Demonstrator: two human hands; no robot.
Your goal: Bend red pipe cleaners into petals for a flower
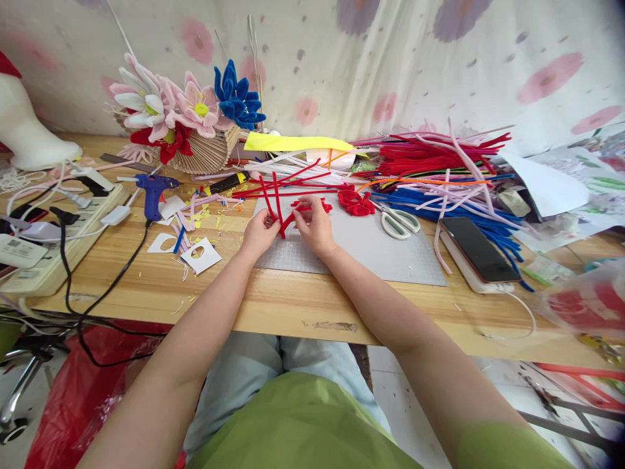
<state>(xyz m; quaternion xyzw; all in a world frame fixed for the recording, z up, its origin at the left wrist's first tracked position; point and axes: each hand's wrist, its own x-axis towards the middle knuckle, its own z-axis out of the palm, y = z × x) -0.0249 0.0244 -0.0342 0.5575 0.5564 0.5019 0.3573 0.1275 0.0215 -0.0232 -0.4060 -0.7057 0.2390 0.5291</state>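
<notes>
Thumb and fingers of the left hand [261,232] are pinched closed around red fuzzy stems [278,198], two of whose ends rise in a narrow V towards the desk's back edge. The right hand [315,228] curls beside it, thumb and forefinger drawn together at a short red length that slants between the hands. The stems are above the left side of the grey cutting mat [385,264], back from the front edge of the desk [288,312]. They look very light, with a soft pile over what is probably a thin wire core: easy to bend, likely to keep a bend, hardly slippery. A fingertip pinch close to the bend should steady them best; gripping the free ends would let them sway, and hard squeezing may flatten the pile. Farther right on the mat, a looped red piece [356,200] sits near the scissors [400,223]. Beyond the mat's right edge lies a phone [481,249]; towards the desk's left end stands a glue gun [152,194].
</notes>
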